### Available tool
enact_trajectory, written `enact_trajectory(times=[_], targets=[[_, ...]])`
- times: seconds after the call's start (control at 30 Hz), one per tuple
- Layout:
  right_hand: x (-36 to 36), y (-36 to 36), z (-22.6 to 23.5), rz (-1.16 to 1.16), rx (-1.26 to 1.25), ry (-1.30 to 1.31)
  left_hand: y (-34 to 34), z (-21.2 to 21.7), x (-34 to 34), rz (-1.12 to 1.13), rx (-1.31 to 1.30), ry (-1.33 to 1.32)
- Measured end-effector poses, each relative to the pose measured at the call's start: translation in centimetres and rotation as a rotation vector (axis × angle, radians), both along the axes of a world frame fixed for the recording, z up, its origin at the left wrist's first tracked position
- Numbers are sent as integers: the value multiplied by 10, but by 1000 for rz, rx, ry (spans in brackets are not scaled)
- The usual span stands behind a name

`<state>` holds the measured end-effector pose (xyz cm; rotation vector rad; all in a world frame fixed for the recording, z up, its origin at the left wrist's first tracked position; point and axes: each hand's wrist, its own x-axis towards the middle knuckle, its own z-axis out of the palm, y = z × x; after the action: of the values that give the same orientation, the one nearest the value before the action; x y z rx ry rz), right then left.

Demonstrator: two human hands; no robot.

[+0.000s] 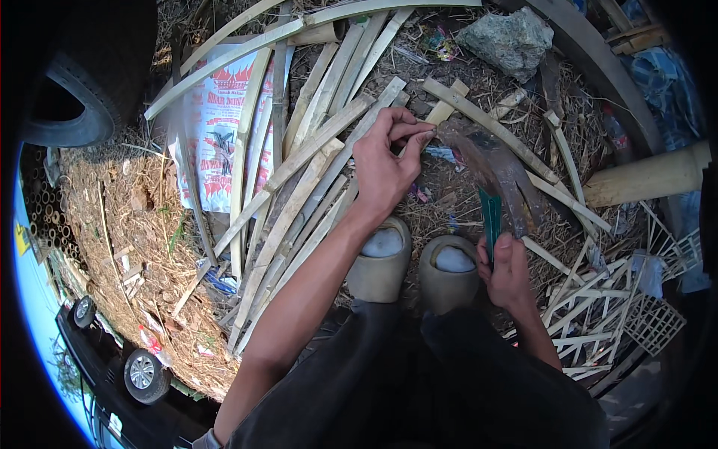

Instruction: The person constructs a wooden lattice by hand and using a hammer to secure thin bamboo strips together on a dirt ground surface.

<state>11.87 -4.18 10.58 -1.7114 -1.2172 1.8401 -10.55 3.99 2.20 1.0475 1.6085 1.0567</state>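
My left hand (389,161) reaches forward above the ground with thumb and fingertips pinched together. What they pinch is too small to make out. Just beyond the fingertips is a short pale bamboo piece (443,112), and a brown weathered wood block (493,168) lies to their right. Lower on the right, my right hand (507,273) is closed around a long, flat green tool (490,213) that points away from me. The tool's exact kind does not show. Its upper end is close to the wood block.
Split bamboo strips (314,172) lie piled on the left, some over a printed white sack (224,127). A grey rock (508,41) sits at the far side. To the right are a thick bamboo pole (647,176) and a tangle of thin slats (591,314). My shoes (449,273) stand between.
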Motion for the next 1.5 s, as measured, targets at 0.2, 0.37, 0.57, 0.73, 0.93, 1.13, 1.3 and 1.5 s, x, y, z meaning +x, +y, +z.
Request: enact_trajectory(times=[0.2,0.37,0.57,0.73,0.93,1.13,1.3,1.5], targets=[[2,6,4,-21,-79,-62,2,-3,-1,-12,25,47],[5,8,17,-269,-115,13,-10,1,2,-25,143,63],[16,2,13,-264,-113,15,-12,0,3,0,116,147],[17,7,-4,-251,-67,69,-10,1,4,13,140,146],[18,55,-29,75,754,-631,-28,8,13,17,90,300],[44,60,-50,4,877,-617,-34,2,12,-13,82,369],[51,51,-41,10,783,-594,-27,10,11,-111,57,403],[60,42,-57,47,712,-497,-24,11,15,-149,25,420]])
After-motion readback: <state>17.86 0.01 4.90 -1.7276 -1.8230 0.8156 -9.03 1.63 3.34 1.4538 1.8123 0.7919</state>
